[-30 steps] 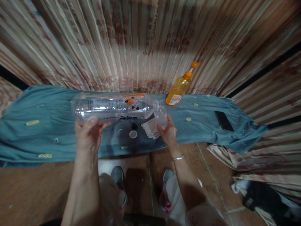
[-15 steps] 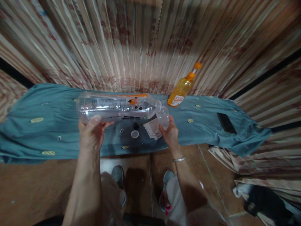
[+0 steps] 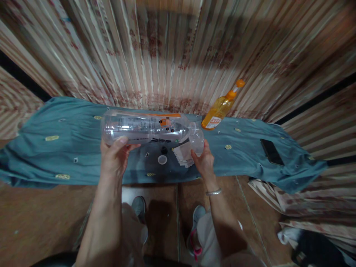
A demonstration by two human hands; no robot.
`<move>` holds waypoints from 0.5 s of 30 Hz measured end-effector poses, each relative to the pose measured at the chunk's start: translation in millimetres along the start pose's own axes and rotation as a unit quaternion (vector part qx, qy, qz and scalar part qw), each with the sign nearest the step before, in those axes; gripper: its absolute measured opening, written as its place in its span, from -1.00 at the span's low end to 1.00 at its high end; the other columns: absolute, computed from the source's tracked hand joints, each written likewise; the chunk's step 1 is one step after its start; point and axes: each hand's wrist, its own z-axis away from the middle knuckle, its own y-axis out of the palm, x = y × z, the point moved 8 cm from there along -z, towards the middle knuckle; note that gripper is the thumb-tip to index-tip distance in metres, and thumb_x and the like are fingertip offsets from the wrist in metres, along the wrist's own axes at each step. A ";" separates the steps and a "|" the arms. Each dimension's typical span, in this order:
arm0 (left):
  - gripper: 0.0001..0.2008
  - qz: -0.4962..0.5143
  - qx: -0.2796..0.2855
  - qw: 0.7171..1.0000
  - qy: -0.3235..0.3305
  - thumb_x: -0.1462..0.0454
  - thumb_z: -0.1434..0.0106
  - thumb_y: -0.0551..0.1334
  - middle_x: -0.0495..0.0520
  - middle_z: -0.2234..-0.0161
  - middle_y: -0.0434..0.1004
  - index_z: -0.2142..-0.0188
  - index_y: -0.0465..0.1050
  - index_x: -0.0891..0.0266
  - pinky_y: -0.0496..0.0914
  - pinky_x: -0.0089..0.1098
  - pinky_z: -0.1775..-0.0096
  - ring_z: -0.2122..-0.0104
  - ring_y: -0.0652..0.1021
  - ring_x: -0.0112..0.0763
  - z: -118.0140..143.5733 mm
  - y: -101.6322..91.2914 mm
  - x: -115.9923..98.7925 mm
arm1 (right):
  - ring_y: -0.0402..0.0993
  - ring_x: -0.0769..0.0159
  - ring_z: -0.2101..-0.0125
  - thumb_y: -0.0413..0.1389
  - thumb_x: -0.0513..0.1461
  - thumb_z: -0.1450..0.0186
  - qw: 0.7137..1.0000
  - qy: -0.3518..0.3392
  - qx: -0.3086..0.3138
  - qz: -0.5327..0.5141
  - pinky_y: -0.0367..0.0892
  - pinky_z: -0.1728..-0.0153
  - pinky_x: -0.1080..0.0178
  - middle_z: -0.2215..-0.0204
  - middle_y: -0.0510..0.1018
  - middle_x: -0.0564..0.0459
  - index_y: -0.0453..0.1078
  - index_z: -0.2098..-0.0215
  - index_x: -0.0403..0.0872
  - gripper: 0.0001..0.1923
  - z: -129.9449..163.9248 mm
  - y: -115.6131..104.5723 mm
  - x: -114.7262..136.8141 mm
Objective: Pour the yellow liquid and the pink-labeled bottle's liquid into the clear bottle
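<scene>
My left hand [image 3: 115,155] grips a large clear plastic bottle [image 3: 139,126] near its base, holding it on its side above the cloth. The bottle's neck points right and bears an orange and black print. At its mouth is a small clear plastic cup [image 3: 197,141], which my right hand [image 3: 205,161] holds between thumb and fingers. Whether liquid runs between the two I cannot tell. Below them on the cloth lie a white round lid [image 3: 162,160], a small black cap [image 3: 164,150] and a pale packet with jagged edges [image 3: 183,155].
A yellow-orange pump bottle [image 3: 218,111] stands behind the cup on the teal patterned cloth [image 3: 66,159]. Farther right lies a black phone [image 3: 272,152]. A pleated curtain [image 3: 167,55] hangs along the back. Dark cloth items [image 3: 317,241] lie on the floor at lower right.
The whole view has shifted slightly, so everything on the cloth sits a little farther right. Both hands keep hold of the bottle and cup in nearly the same pose.
</scene>
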 end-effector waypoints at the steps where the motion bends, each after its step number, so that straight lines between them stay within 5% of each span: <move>1: -0.42 0.000 -0.001 1.000 -0.001 0.30 0.29 0.41 -0.10 0.48 0.51 0.17 0.42 0.10 0.47 -0.45 0.62 0.51 0.57 -0.32 0.2 -0.1 0.0 | 0.42 0.05 -0.04 0.12 -0.12 -0.21 1.000 0.000 0.000 0.001 0.39 0.03 0.04 -0.03 0.46 -0.29 0.06 -0.23 -0.22 -0.30 -0.1 -0.1 -0.1; 15: -0.52 0.012 0.025 1.000 0.000 0.33 0.22 0.40 -0.10 0.41 0.54 0.22 0.44 0.06 0.48 -0.39 0.59 0.52 0.55 -0.35 2.9 2.4 -1.5 | 0.42 0.06 -0.04 0.10 -0.10 -0.23 0.999 -0.032 -0.017 0.025 0.40 0.04 0.06 -0.05 0.44 -0.28 0.01 -0.25 -0.21 -0.29 2.5 0.2 -0.8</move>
